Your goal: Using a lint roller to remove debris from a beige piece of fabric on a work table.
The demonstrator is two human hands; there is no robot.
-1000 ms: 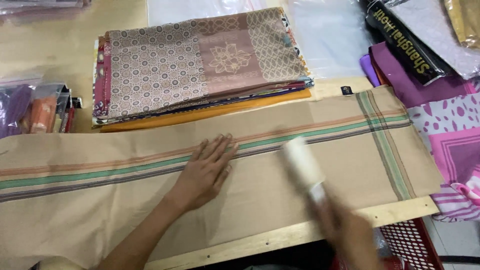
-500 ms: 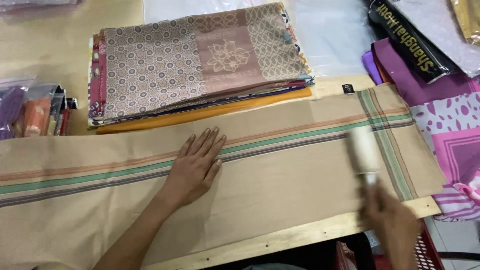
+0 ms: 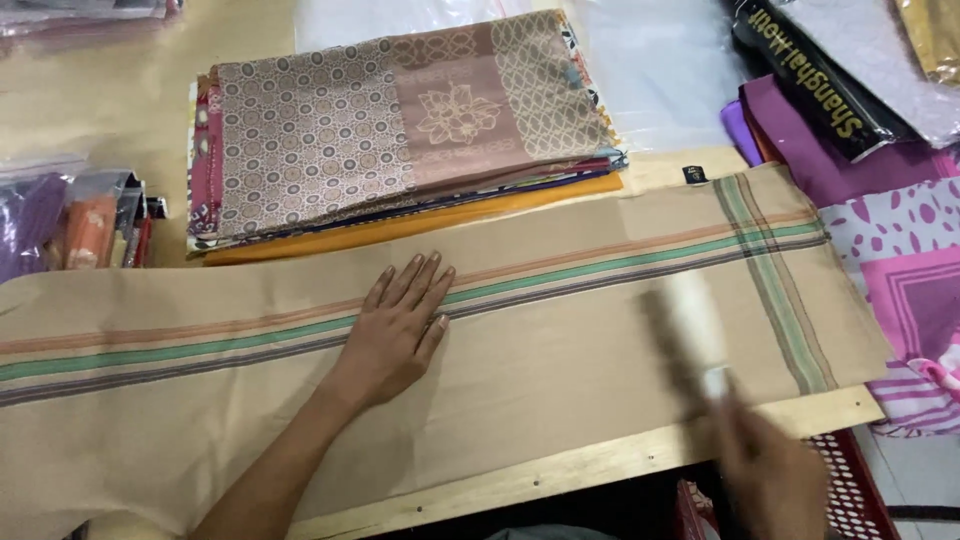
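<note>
Wooden-edged table [image 3: 600,465] under a long tan striped cloth [image 3: 560,350].
Left hand [image 3: 395,330] pressed flat, fingers spread, on the cloth; right hand [image 3: 770,480] wrapped round a blurred white roller [image 3: 690,325], possibly a lint roller, over the cloth near folded fabrics [image 3: 400,130].

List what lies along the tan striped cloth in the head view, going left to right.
Left hand flat on the tan striped cloth → blurred white roller held by the right hand → green cross-stripe band → pink and white patterned cloth.
</note>
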